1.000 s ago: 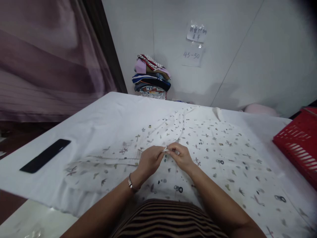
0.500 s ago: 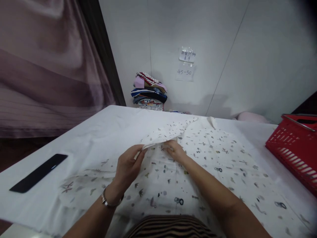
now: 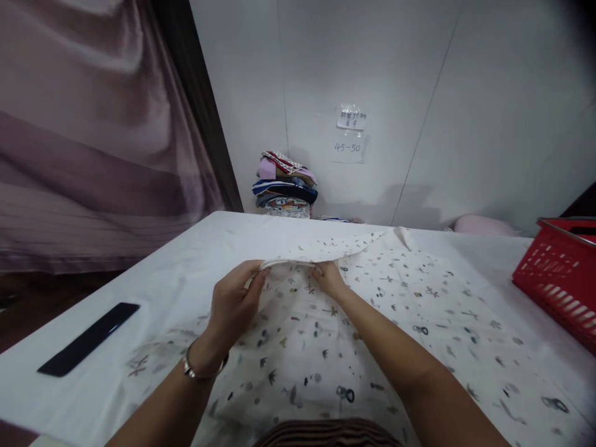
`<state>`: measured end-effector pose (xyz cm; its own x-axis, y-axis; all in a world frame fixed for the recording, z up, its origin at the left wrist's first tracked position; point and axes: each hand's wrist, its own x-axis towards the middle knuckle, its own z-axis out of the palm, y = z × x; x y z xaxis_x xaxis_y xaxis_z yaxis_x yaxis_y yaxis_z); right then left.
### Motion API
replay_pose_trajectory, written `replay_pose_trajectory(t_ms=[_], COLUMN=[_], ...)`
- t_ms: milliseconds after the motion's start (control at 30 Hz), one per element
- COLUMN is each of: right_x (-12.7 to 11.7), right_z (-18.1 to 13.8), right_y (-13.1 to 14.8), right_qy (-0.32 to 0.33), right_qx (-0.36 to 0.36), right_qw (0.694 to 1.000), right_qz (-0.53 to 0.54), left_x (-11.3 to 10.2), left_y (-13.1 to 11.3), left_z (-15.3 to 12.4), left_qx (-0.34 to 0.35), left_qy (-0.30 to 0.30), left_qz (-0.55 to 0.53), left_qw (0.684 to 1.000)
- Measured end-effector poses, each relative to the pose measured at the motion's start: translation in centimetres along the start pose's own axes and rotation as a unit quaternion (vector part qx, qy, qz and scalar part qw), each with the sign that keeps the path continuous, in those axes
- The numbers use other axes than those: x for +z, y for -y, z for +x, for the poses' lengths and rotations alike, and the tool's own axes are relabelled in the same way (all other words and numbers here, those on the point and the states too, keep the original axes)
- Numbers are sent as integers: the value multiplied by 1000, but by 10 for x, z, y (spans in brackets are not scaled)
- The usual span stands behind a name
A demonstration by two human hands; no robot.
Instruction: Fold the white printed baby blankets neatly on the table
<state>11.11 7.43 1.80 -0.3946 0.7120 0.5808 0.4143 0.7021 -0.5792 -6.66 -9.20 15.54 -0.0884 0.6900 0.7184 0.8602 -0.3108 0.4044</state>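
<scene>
- Head view, from the left: a black phone [image 3: 88, 339] lies on the white table [image 3: 195, 248], where it lay a second ago.
- The left hand [image 3: 233, 304] (bracelet at the wrist) has slid outward and now pinches the edge of the printed white garment [image 3: 372, 323].
- The right hand [image 3: 329, 279] pinches the same edge, now lifted taut between them; it looks like a fold beginning.
- Behind: folded clothes [image 3: 285, 185] by the wall, a red basket [image 3: 559, 273] at right.

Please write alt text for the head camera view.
Both hands, left hand and right hand, pinch a folded edge of a white printed garment spread on a white table. A black phone lies left, a red basket right.
</scene>
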Motion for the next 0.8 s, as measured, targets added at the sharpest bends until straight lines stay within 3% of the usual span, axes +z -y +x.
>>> replay_pose_trajectory(t_ms=[200,300,400,500,600,700,800], right_x=[2,-23,-69,-117,-145,-146,-131], right_z=[0,-11,-33,-60,-80,-84,-77], right_y=[-17,-22,-15,6,26,32,29], right_qy=[84,121,120,98,91,122,140], right_qx=[23,30,28,7,9,41,68], right_qw=[996,991,991,994,994,989,984], right_qz=[-35,-54,-54,-47,-60,-76,-86], left_x=[-15,-23,-27,-25,-22,-23,-31], left_y=[8,25,45,62,71,71,66], left_z=[25,45,54,46,27,9,-6], left_qx=[-23,-72,-127,-170,-181,-188,-205], left_qy=[-70,-108,-105,-85,-86,-88,-96], left_qz=[45,41,25,25,3,-27,-74], left_qw=[996,991,986,981,980,978,971])
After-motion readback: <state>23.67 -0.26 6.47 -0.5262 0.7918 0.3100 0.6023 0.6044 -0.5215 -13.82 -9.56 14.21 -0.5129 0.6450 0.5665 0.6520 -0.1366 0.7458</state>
